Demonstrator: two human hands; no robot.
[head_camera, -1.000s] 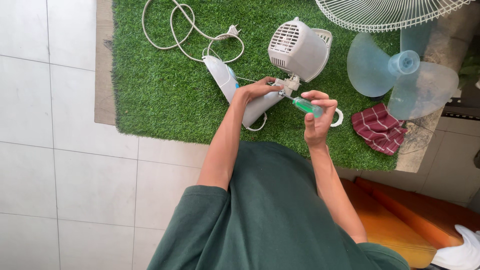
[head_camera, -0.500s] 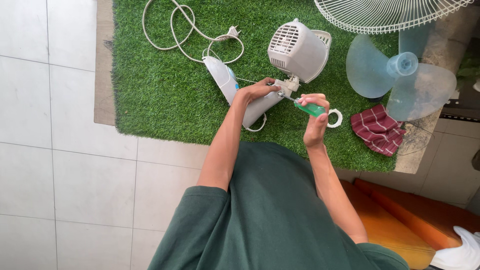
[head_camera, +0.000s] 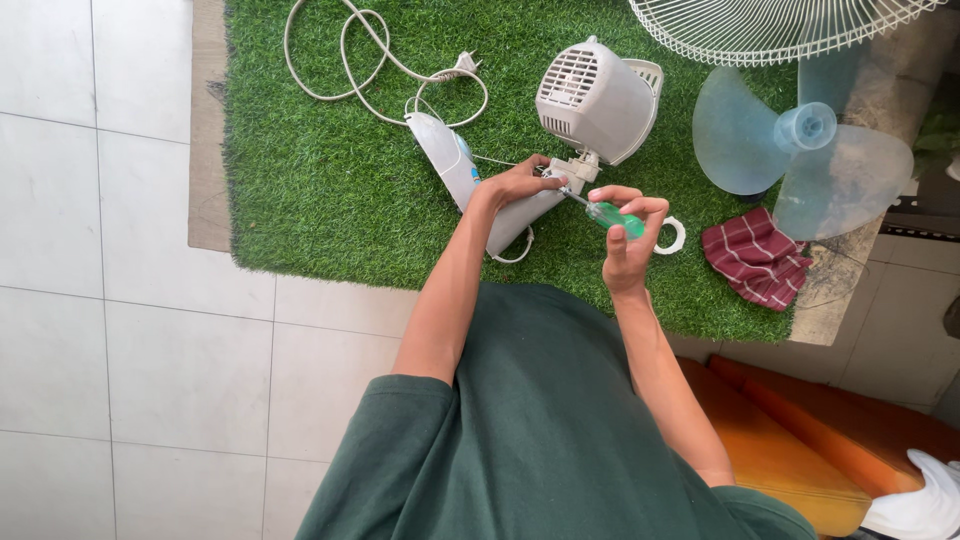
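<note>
My left hand (head_camera: 522, 184) grips the white neck of a fan body (head_camera: 520, 215), just below the white motor housing (head_camera: 597, 98) that lies on the green grass mat (head_camera: 330, 180). My right hand (head_camera: 628, 236) is closed around a green-handled screwdriver (head_camera: 612, 216). Its metal tip points left into the joint under the motor housing, right by my left fingers. The fan's white-and-blue base (head_camera: 445, 160) sticks out to the upper left of my left hand.
A white power cord with plug (head_camera: 375, 60) curls at the mat's top. A clear blue fan blade (head_camera: 800, 160) and a white wire grille (head_camera: 780, 25) lie top right. A red striped cloth (head_camera: 755, 258) and small white ring (head_camera: 672, 235) sit right of my hands. White floor tiles (head_camera: 100, 300) surround the mat.
My right hand with the screwdriver has turned and shifted slightly at the joint. My left hand keeps its hold on the fan neck.
</note>
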